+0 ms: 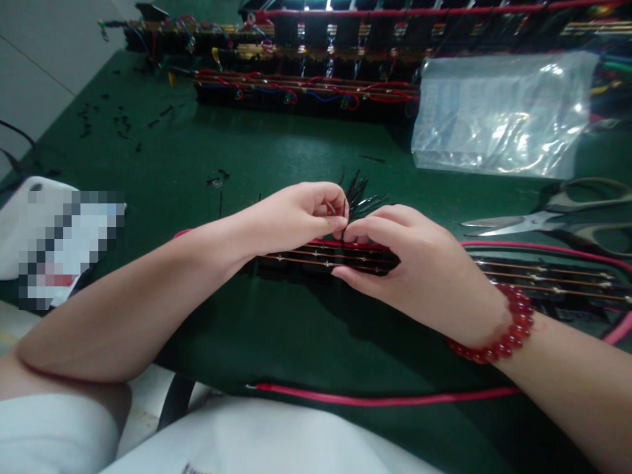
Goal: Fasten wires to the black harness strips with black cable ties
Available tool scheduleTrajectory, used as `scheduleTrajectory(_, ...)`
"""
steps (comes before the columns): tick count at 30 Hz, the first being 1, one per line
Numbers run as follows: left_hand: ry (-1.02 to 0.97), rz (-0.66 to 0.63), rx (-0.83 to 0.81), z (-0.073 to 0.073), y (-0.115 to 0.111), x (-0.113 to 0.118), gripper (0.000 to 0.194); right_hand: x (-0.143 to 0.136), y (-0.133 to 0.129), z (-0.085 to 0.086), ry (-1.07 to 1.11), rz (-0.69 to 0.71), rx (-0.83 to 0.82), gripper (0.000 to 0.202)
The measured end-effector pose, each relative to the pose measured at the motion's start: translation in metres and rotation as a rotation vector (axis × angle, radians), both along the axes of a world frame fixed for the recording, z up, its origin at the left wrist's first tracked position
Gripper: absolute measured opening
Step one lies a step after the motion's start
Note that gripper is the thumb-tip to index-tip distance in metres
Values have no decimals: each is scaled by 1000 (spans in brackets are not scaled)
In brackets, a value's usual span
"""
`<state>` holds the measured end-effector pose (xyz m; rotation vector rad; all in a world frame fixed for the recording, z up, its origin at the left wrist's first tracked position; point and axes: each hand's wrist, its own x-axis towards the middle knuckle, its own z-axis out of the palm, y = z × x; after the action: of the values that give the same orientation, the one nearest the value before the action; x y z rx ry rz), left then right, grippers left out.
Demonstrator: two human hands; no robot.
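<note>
A long black assembly [523, 276] with copper-coloured rods and a red cable along its back edge lies across the green table. My left hand [316, 210] pinches a thin black cable tie [344, 205] that stands up at the assembly's back edge. My right hand [405, 250], with a red bead bracelet above it, spans the assembly, its thumb at the front side and its index finger touching the tie's base by my left fingertips. Just behind both hands is a bunch of black cable ties [363, 191].
Scissors [523, 220] lie at the right, below a clear plastic bag [503, 115]. More wired assemblies [306, 89] line the back. A loose red cable [375, 398] runs along the front edge. A white object [29, 210] sits at the left; black scraps [121, 122] are scattered behind.
</note>
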<state>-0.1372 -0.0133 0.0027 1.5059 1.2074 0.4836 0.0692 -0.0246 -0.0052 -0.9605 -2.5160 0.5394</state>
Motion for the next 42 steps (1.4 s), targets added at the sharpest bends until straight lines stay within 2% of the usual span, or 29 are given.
scheduleTrajectory(7,-23,-6,-41,1,2,0,3,-1,0,-1,-19,-10,4,22)
scheduleTrajectory(17,52,-14,29,1,0,0,2,0,0,-2,-5,0,18,24)
scheduleTrajectory(23,24,-21,14,1,1,-1,2,0,0,-2,-6,3,17,23)
scheduleTrajectory(42,69,51,13,8,-2,6,11,0,1,-2,-26,31,29,18)
